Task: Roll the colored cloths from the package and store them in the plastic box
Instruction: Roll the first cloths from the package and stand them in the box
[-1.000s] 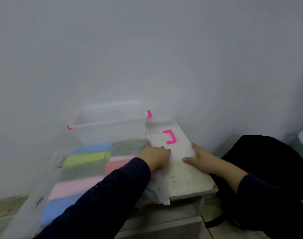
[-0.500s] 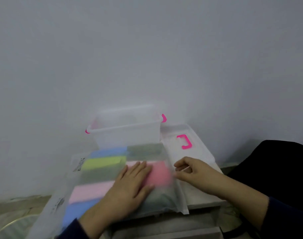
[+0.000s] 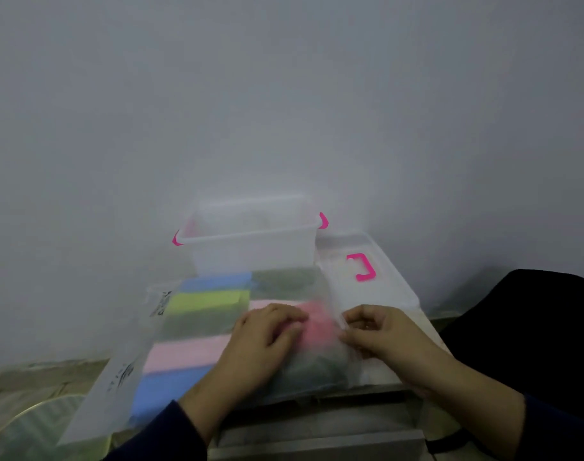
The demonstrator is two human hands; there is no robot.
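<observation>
Head | left hand flat on package | right fingers pinch its edge

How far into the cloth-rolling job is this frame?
Very early. Done: the plastic box stands open, its lid beside it. In hand: the left hand rests on the package while the right hand pinches its edge, apparently opening it. Left: the colored cloths all appear to be inside the package, unrolled; the box looks empty, though blurred.

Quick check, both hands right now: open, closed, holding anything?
Left hand: open, resting flat on the package, gripping nothing.
Right hand: fingers pinched on the package's right edge.
</observation>
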